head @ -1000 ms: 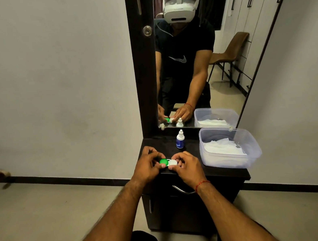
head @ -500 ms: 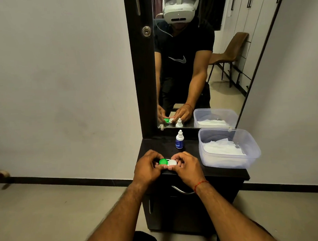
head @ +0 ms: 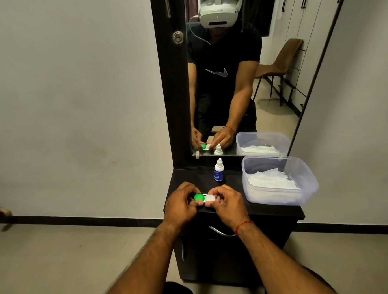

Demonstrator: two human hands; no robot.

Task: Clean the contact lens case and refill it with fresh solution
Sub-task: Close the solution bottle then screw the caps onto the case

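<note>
The contact lens case [head: 204, 197], with a green cap on its left side and a white cap on its right, is held just above the front of the dark dresser top [head: 234, 183]. My left hand [head: 181, 203] grips the green-cap end with thumb and fingers. My right hand [head: 226, 203] grips the white-cap end, and a red thread circles that wrist. A small white solution bottle [head: 218, 170] with a blue label stands upright behind the hands, near the mirror. Its cap is on.
A clear plastic tub [head: 306, 185] holding white tissues sits on the right of the dresser top. A tall mirror [head: 240, 74] rises behind, reflecting me. Below the top is a drawer with a metal handle [head: 219, 232]. Grey walls stand on both sides.
Both hands stay on the case at the same spot; the fingers shift only slightly. Bottle and tub have not moved.
</note>
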